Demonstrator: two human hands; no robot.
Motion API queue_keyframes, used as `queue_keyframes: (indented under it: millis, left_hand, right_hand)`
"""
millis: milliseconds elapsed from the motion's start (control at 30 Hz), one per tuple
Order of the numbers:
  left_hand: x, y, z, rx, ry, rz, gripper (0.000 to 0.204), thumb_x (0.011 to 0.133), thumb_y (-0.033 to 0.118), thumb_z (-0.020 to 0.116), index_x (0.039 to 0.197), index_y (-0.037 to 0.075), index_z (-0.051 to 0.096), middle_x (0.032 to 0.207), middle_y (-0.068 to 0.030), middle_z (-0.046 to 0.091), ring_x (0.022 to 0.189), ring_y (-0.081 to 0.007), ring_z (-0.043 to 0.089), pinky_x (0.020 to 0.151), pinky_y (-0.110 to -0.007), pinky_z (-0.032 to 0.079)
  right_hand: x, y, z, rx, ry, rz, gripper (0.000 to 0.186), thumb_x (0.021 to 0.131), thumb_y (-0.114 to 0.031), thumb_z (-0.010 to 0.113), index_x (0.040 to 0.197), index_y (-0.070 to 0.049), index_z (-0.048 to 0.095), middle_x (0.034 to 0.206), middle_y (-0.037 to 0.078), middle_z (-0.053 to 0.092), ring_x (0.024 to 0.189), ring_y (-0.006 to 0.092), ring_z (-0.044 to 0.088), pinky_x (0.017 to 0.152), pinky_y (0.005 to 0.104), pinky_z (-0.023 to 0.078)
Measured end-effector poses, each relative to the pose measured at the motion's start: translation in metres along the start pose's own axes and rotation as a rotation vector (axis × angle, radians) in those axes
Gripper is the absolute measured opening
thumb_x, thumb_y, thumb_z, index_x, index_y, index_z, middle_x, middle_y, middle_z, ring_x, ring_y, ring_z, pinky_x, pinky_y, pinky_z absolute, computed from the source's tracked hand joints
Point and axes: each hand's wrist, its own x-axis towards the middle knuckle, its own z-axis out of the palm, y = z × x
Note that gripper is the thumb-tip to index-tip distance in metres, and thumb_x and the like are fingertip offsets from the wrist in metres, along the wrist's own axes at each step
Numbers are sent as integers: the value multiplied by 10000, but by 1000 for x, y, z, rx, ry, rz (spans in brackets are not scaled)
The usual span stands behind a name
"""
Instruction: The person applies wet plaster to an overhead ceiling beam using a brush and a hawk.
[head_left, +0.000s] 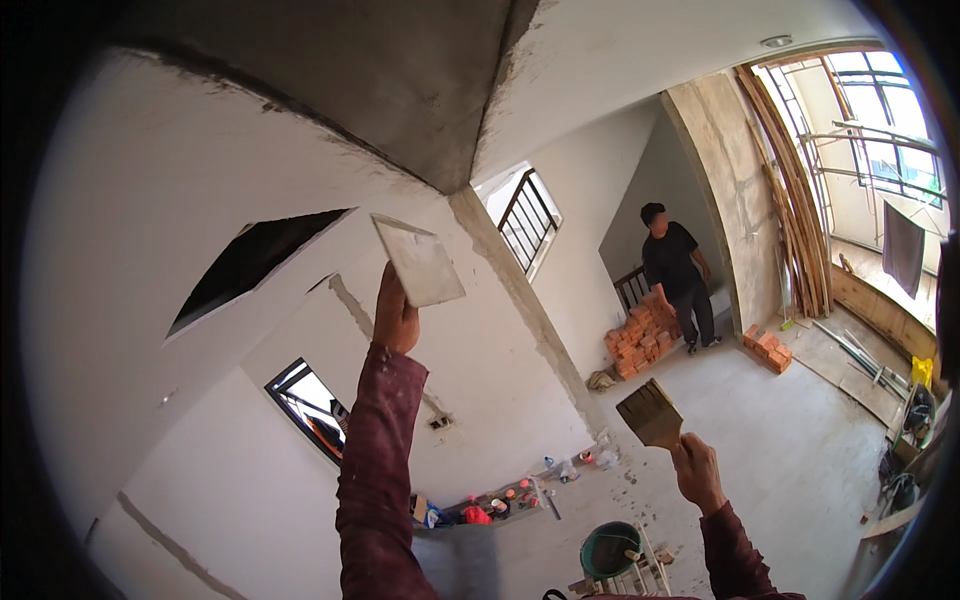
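My left hand (396,318) is raised high, its fingers closed round a plastering trowel (425,268) with a pale, flat, rectangular blade. The trowel's handle is hidden behind the blade and my hand. Overhead, a grey rendered beam (400,95) meets the white ceiling; the trowel shows below it against the white wall. Lower down on the right, my right hand (697,472) grips the handle of a wide flat brush (652,414), held upright with its dark end up. Beneath, a dark green bucket (588,551) stands by a ladder-like wooden frame (640,580).
A person in black (680,265) stands by stacked red bricks (643,335). Another small brick pile (768,350) lies nearby. Cups and bags (478,513) line the wall's foot. Timber planks (797,220) lean by the window, near scaffolding (870,140). A dark opening (250,265) cuts the ceiling.
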Motion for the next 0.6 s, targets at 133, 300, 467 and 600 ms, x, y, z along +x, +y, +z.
queue_keyframes:
  millis: [133, 300, 467, 600]
  left_hand:
    - [0, 37, -56, -168, -34, -127, 282, 849, -54, 481, 1127, -15, 505, 1177, -157, 504, 1078, -272, 493, 903, -324, 384]
    - [29, 100, -103, -108, 62, -16, 316, 850, -20, 511, 1165, -1, 503, 1195, -141, 502, 1095, -242, 483, 933, -331, 369]
    - [20, 115, -132, -556, 408, -88, 268, 823, -18, 513, 1086, 7, 555, 1128, -150, 543, 1068, -265, 505, 924, -361, 381]
    - [52, 167, -164, 100, 283, 146, 205, 818, -19, 517, 1013, -8, 578, 1005, -147, 590, 941, -263, 557, 841, -348, 423]
  right_hand:
    - [-17, 14, -12, -68, -86, 36, 160, 846, -124, 519, 770, 17, 509, 579, 179, 483, 492, 307, 485, 482, 353, 372]
    - [-53, 39, -17, -31, -21, 90, 209, 837, -161, 538, 727, 13, 501, 545, 178, 465, 465, 321, 464, 460, 368, 357]
    - [-61, 19, -20, -56, -68, 46, 204, 836, -159, 538, 724, 9, 513, 547, 175, 478, 465, 308, 483, 464, 373, 364]
    - [-67, 3, -29, 16, -46, 40, 200, 837, -158, 538, 722, 5, 513, 560, 184, 488, 492, 336, 503, 468, 374, 366]
